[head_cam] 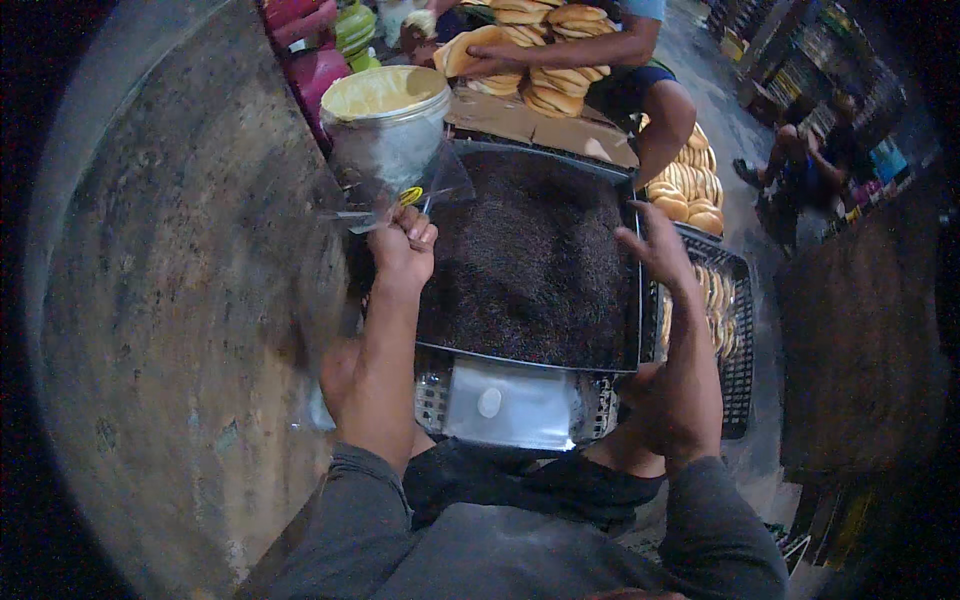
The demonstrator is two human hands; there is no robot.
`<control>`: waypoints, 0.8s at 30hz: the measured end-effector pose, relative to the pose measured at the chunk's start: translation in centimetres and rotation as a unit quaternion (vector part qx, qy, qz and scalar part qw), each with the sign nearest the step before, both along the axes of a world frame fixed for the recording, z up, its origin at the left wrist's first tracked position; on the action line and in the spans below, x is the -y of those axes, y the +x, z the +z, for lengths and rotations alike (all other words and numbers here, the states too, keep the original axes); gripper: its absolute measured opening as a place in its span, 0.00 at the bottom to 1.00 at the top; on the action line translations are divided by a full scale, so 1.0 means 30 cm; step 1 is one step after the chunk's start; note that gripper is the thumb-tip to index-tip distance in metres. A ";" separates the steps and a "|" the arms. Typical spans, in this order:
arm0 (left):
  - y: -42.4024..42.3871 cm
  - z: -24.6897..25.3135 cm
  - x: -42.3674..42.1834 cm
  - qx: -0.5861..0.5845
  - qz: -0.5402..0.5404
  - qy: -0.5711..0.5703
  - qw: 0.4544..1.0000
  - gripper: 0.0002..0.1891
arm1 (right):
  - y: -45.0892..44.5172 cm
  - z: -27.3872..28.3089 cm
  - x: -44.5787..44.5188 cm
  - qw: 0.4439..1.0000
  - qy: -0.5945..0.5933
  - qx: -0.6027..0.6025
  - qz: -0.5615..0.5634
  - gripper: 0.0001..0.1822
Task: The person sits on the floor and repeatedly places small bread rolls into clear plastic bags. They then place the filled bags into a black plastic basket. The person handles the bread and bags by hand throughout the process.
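My left hand (405,244) is closed on a clear plastic bag (452,180) that bears a small yellow label. It is above the left side of a square metal tray (525,255) with a dark, grainy surface. My right hand (660,244) has its fingers apart and holds nothing; it is at the tray's right rim, and I cannot tell whether it touches. Below the tray's near edge, in front of my lap, lies a stack of clear plastic bags (517,420) with a pale oval mark.
A cream-smeared white bucket (390,142) stands beyond my left hand. Across from me, a co-worker's hand (495,60) holds a split bread bun (469,51) beside stacked buns (559,90). Black crates (742,330) of bread stand right. A worn wall-like surface (187,300) rises left.
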State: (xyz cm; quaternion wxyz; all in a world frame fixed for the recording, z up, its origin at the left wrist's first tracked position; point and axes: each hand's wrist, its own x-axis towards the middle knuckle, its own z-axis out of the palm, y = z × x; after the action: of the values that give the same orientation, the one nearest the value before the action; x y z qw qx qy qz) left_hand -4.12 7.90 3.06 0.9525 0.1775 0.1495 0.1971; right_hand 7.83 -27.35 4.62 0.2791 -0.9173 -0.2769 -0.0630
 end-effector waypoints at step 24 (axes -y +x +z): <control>-0.233 0.185 -0.205 -0.135 0.228 0.177 0.948 0.24 | 0.087 -0.280 0.231 0.957 -0.043 0.153 -0.243 0.29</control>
State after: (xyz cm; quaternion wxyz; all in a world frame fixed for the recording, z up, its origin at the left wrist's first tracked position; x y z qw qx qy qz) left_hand -11.10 14.05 8.60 0.8066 0.3296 0.2754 0.4062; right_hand 10.45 -34.29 -3.77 0.1702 -0.9474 -0.0874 -0.2566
